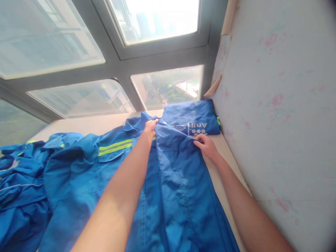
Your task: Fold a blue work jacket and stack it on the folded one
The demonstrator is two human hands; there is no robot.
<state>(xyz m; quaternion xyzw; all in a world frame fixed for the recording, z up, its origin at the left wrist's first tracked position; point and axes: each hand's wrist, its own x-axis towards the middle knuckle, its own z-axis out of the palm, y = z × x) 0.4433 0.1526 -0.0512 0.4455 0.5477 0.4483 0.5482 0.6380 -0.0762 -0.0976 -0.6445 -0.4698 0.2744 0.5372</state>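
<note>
A blue work jacket (178,175) with yellow and grey reflective stripes lies spread out before me, its right side folded over toward the middle. My left hand (150,128) is closed on the cloth near the collar. At the folded part's upper right corner, my right hand (206,145) pinches the edge between thumb and fingers. Just beyond both hands rests a folded blue garment (189,115) with white lettering, upside down from here. The jacket's left half, with a flapped chest pocket (111,156), lies loosely wrinkled.
More crumpled blue clothing (23,196) lies at the left. Grey-framed windows (168,85) rise behind the pale ledge (70,122). A wall with flowered paper (278,105) bounds the right side, its paper peeling (213,87) near the window corner.
</note>
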